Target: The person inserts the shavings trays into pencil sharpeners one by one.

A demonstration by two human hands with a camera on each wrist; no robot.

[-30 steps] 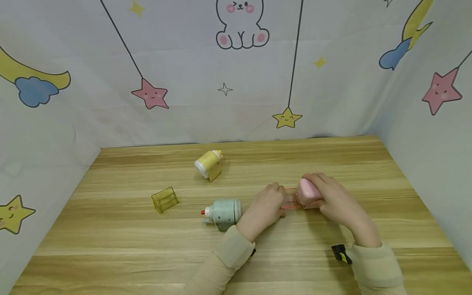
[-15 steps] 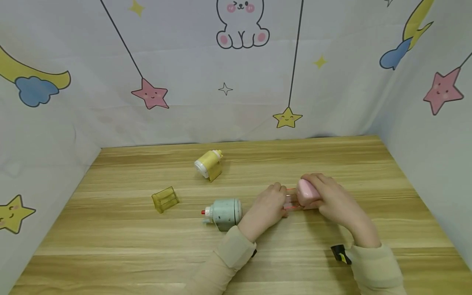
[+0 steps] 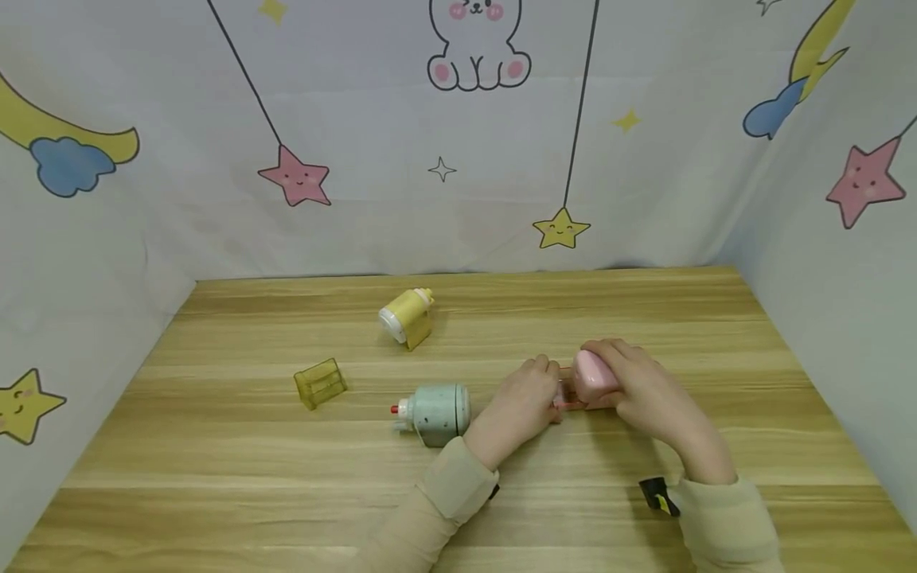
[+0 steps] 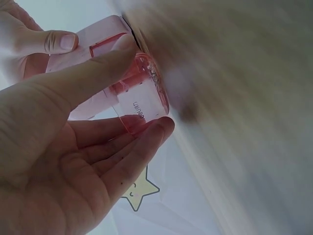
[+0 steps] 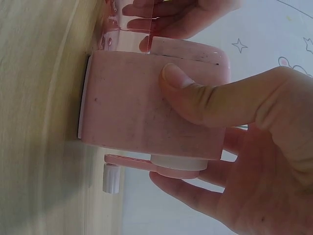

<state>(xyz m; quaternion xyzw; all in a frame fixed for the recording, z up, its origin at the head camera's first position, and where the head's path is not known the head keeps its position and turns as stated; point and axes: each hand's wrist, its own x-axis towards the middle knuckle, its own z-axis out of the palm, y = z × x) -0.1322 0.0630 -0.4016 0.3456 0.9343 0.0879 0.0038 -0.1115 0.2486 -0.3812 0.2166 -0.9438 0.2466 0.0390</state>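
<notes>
My right hand (image 3: 648, 394) grips a pink crank pencil sharpener (image 3: 596, 376), which rests on the table. In the right wrist view, the thumb lies on its side and fingers are behind the body, near the crank (image 5: 129, 161) with its white knob (image 5: 111, 178). My left hand (image 3: 517, 402) holds a clear pink shavings drawer (image 4: 146, 100) between thumb and fingers, at the sharpener's open end. The drawer appears partly inside the body, its outer part still showing. How deep it sits is hidden.
Left of my left hand lies a mint-green crank sharpener (image 3: 438, 415). A yellow and white sharpener (image 3: 408, 312) rests farther back, and a clear olive drawer (image 3: 320, 385) lies at the left. Printed cloth (image 3: 372, 231) walls the table (image 3: 236, 461) at the back and sides.
The sharpener and drawer have come closer together: my left hand has shifted slightly right, the right hand slightly left. Less of the drawer shows. The head view has tilted a little.
</notes>
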